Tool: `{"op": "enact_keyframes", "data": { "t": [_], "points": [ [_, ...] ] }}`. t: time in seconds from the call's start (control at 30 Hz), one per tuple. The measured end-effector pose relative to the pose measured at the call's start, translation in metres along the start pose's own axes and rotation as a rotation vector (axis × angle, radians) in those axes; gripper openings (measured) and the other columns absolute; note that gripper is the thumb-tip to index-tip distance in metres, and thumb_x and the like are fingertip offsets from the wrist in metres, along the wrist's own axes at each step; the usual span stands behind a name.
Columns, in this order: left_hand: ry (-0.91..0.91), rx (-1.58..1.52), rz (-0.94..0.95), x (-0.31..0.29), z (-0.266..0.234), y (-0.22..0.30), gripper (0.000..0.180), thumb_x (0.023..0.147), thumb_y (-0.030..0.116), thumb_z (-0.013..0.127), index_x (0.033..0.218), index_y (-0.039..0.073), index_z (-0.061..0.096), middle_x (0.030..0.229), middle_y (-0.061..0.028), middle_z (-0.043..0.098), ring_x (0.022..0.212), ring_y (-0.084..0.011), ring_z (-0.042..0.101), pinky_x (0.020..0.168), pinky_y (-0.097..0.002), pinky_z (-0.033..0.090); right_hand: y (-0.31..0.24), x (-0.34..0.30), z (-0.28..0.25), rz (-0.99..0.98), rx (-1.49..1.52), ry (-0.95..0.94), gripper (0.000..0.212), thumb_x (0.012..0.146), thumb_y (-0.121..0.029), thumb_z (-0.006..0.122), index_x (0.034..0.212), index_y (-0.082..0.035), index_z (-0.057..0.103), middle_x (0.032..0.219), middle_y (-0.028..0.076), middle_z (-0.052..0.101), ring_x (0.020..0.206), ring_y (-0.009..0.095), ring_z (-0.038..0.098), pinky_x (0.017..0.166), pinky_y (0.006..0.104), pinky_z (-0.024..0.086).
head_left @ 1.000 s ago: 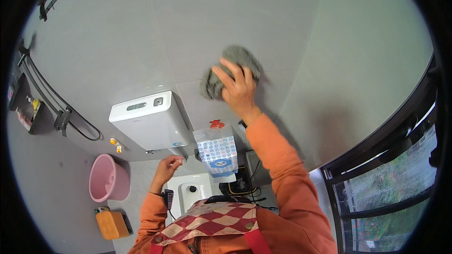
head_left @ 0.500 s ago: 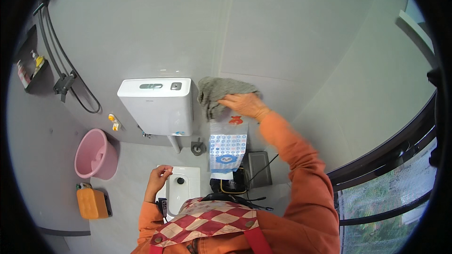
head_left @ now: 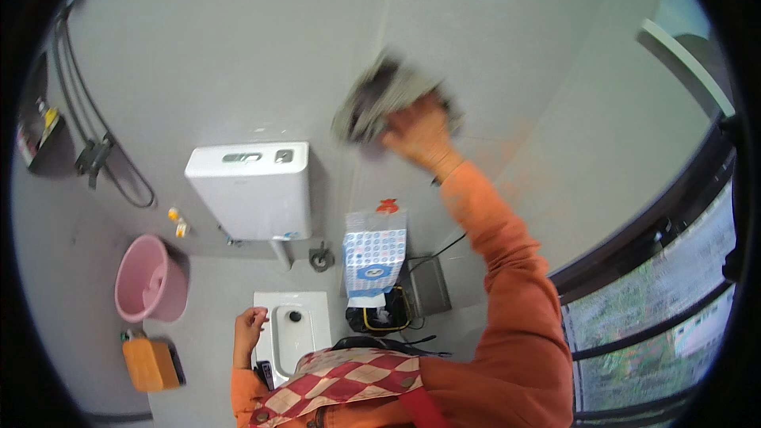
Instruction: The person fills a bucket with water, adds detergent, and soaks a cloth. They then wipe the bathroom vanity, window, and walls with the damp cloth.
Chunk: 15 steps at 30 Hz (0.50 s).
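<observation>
My right hand is closed on a grey-green cloth, which lies against the grey tiled wall above and to the right of the white cistern. Motion blurs both the cloth and the fingers. Below the cloth, a white and blue patterned tissue pack with a red mark hangs on the wall. My left hand hovers low by the squat toilet, its fingers curled and nothing visible in them. A small dark device sits at my left wrist.
On the left stand a pink bucket and an orange jerrycan. A shower hose and a corner shelf with bottles are on the left wall. Below the pack are a black-bagged bin and a grey box. A window is at right.
My right hand has swept the cloth upward along the wall, from beside the cistern to above it. The view has shifted slightly. My left hand stays low with its fingers curled.
</observation>
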State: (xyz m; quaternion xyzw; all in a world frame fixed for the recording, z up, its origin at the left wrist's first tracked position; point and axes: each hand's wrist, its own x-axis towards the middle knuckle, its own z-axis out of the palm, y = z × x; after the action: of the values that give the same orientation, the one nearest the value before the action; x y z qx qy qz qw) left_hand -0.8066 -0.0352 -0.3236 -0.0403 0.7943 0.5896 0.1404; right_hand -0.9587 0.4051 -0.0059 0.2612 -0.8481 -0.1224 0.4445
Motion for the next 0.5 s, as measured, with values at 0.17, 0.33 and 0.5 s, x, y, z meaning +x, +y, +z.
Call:
{"op": "enact_keyframes", "data": {
  "t": [0.17, 0.33, 0.5],
  "points": [
    [-0.055, -0.013, 0.045, 0.004, 0.007, 0.011, 0.025, 0.086, 0.026, 0.061, 0.094, 0.002, 0.063, 0.082, -0.004, 0.064, 0.077, -0.0148, 0.064, 0.058, -0.0266, 0.05, -0.006, -0.068, 0.011, 0.098, -0.013, -0.304, 0.034, 0.071, -0.032, 0.059, 0.101, -0.018, 0.064, 0.08, 0.004, 0.062, 0.085, 0.028, 0.057, 0.066, 0.0376, 0.052],
    [-0.02, -0.009, 0.021, 0.002, -0.003, 0.012, 0.026, 0.086, 0.026, 0.061, 0.093, 0.001, 0.063, 0.081, -0.0039, 0.064, 0.075, -0.0148, 0.064, 0.057, -0.0262, 0.049, 0.086, -0.024, -0.038, 0.419, -0.338, 0.165, 0.034, 0.073, -0.025, 0.059, 0.102, -0.006, 0.06, 0.104, 0.017, 0.054, 0.099, 0.039, 0.048, 0.079, 0.0477, 0.044],
    [0.002, -0.014, 0.005, -0.001, -0.002, 0.008, 0.026, 0.087, 0.026, 0.061, 0.094, 0.001, 0.062, 0.083, -0.0043, 0.065, 0.076, -0.0151, 0.064, 0.057, -0.0265, 0.049, 0.193, 0.082, -0.12, 0.478, -0.362, 0.628, 0.04, 0.081, -0.028, 0.056, 0.113, -0.004, 0.052, 0.113, 0.021, 0.045, 0.105, 0.045, 0.037, 0.089, 0.0513, 0.034]
  ]
}}
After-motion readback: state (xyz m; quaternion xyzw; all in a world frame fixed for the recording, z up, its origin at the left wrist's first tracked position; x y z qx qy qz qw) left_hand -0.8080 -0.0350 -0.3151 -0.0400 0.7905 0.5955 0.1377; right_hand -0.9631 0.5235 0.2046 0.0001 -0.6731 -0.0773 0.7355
